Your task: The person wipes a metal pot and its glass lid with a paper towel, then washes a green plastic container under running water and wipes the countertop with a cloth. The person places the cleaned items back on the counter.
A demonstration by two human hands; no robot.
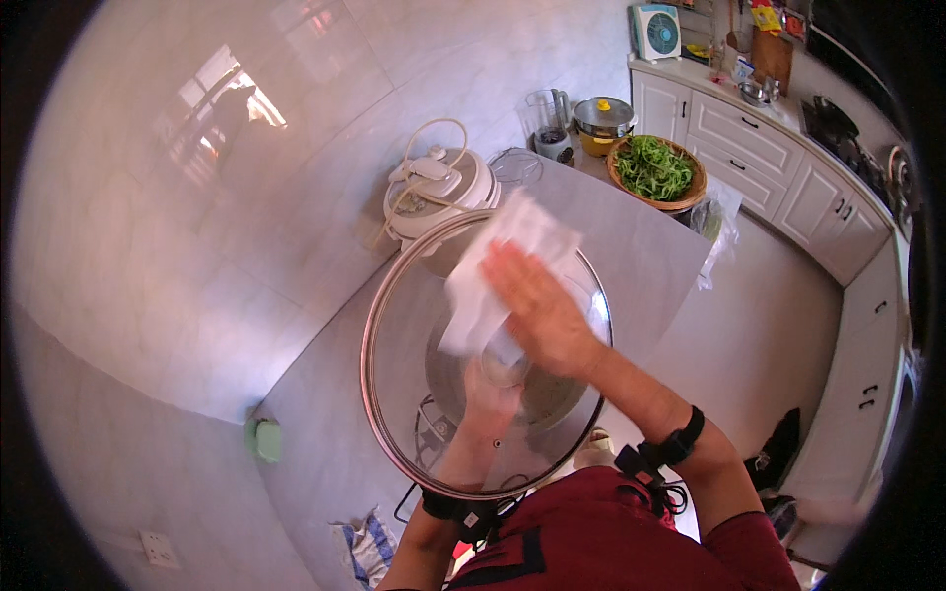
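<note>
A large round glass pot lid [373,354] with a metal rim is held up before me, tilted. Behind the glass, my left hand [494,395] grips the lid at its central knob. My right hand [536,310] lies with its fingers extended over a white cloth [480,288], pressing it to the near face of the lid; the hand is slightly blurred. Through the glass a round grey pan or pot shows dimly on the counter, with a dark cable and plug beside it.
A white electric cooker [443,188] with a coiled cord stands by the wall. Beyond are a blender [550,133], a yellow pot with a lid [604,122] and a basket of leafy greens [656,170]. A green box [266,441] and a striped cloth [369,550] lie at lower left.
</note>
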